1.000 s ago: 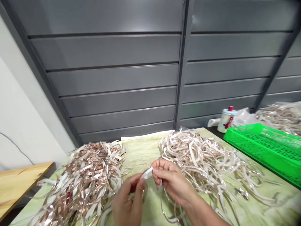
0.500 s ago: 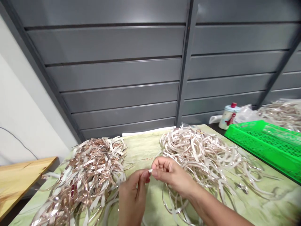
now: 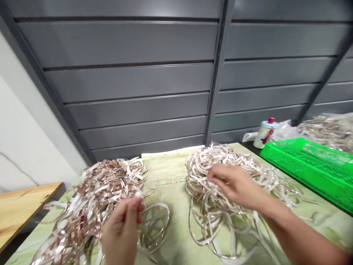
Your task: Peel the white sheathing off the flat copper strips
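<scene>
My left hand (image 3: 122,228) is closed in a pinch at the right edge of the left heap of shiny rose-gold and white strips (image 3: 110,184). A small white piece shows at its fingertips, and a looped strip (image 3: 167,217) lies just to its right. Over the right heap of pale, glossy strips (image 3: 201,165), my right hand (image 3: 231,184) has its thumb and fingers pressed together on a strip. Which strip of the tangle it grips is hard to make out.
A green plastic basket (image 3: 306,158) stands at the right edge of the green-patterned table (image 3: 179,243). Behind it are a cup with a red top (image 3: 266,134) and another heap of strips (image 3: 328,129). A wooden surface (image 3: 24,206) is at the left.
The hands were together at the middle. My left hand has moved left and down, my right hand right and up onto the right heap. A looped strip now shows beside my left hand.
</scene>
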`<move>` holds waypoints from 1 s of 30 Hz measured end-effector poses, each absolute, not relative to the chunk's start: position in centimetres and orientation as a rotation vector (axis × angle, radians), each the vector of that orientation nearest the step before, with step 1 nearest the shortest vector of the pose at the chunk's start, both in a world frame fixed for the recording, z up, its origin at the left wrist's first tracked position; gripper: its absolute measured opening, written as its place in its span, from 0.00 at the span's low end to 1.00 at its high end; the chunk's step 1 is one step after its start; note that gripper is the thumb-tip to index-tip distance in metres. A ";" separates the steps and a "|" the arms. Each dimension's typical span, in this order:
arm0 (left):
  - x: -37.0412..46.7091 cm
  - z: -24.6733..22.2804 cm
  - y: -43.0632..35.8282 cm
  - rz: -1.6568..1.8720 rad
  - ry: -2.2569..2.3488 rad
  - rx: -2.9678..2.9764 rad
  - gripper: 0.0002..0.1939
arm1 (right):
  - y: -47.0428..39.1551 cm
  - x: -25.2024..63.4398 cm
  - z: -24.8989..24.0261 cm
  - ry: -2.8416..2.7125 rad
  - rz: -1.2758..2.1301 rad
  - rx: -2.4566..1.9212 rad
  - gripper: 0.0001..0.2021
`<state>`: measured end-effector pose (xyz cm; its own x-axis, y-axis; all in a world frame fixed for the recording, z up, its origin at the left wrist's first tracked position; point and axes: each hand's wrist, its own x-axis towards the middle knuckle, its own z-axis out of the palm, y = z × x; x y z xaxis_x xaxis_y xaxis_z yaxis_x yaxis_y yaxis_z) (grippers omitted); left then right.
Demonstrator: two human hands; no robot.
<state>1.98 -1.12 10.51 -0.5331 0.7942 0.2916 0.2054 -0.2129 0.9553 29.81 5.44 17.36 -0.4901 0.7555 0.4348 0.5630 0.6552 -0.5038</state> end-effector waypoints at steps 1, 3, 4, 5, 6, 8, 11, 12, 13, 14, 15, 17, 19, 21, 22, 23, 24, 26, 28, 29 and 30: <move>1.3 10.4 -1.2 1.901 1.688 1.115 0.13 | 5.3 31.4 18.0 -2.134 0.410 -1.068 0.08; 0.5 10.0 -1.2 2.076 1.707 0.998 0.13 | 4.7 34.2 19.2 -1.930 0.484 -1.107 0.07; 0.5 9.7 -1.1 2.112 1.678 0.958 0.13 | 4.3 35.3 19.7 -1.845 0.522 -1.104 0.06; 0.8 9.3 -1.0 2.109 1.628 0.935 0.13 | 3.8 36.1 20.0 -1.780 0.558 -1.095 0.06; 1.2 8.9 -0.7 2.076 1.574 0.927 0.14 | 3.4 36.8 20.2 -1.740 0.592 -1.088 0.05; 2.7 8.5 -0.1 1.953 1.488 0.942 0.14 | 2.7 37.6 20.3 -1.707 0.658 -1.094 0.04; 5.7 8.8 1.3 1.746 1.402 1.050 0.17 | 2.0 38.5 19.8 -1.699 0.769 -1.123 0.04; 6.9 9.2 1.9 1.676 1.386 1.096 0.18 | 1.8 38.9 19.7 -1.688 0.802 -1.127 0.04; 8.2 9.6 2.7 1.619 1.363 1.132 0.18 | 1.6 39.3 19.6 -1.664 0.829 -1.128 0.05; 9.5 10.1 3.5 1.582 1.324 1.157 0.19 | 1.3 39.8 19.6 -1.631 0.846 -1.120 0.05; 10.9 10.7 4.4 1.590 1.266 1.163 0.19 | 1.0 40.3 19.6 -1.591 0.857 -1.105 0.06; 13.8 11.6 6.3 1.685 1.092 1.191 0.16 | 0.3 41.2 19.9 -1.507 0.862 -1.056 0.08; 16.7 12.2 8.3 1.790 0.929 1.281 0.11 | -0.5 42.0 20.2 -1.442 0.858 -1.015 0.11; 19.6 12.3 10.2 1.838 0.796 1.487 0.08 | -1.3 42.6 20.1 -1.401 0.844 -1.009 0.12; 20.9 12.2 11.1 1.834 0.749 1.627 0.08 | -1.6 42.7 19.9 -1.392 0.840 -1.019 0.12; 22.1 12.0 12.0 1.792 0.708 1.778 0.09 | -1.8 42.8 19.6 -1.389 0.842 -1.033 0.12; 23.1 11.7 12.7 1.736 0.669 1.865 0.09 | -1.9 42.8 19.2 -1.389 0.853 -1.047 0.11; 24.7 10.9 13.8 1.604 0.607 2.000 0.08 | -1.9 42.7 18.2 -1.395 0.902 -1.071 0.10; 25.3 10.4 14.2 1.480 0.566 2.087 0.08 | -1.8 42.5 17.1 -1.405 0.963 -1.086 0.11; 25.2 10.3 14.1 1.421 0.559 2.143 0.11 | -1.8 42.3 16.5 -1.412 0.986 -1.098 0.11; 25.0 10.3 13.8 1.370 0.563 2.207 0.14 | -1.9 42.2 15.9 -1.425 1.001 -1.112 0.11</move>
<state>24.97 13.79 10.31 0.4148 0.5714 0.7081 0.0920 -0.8006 0.5921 42.18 -1.85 15.92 -0.0479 0.9738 0.2221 0.1219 0.2264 -0.9664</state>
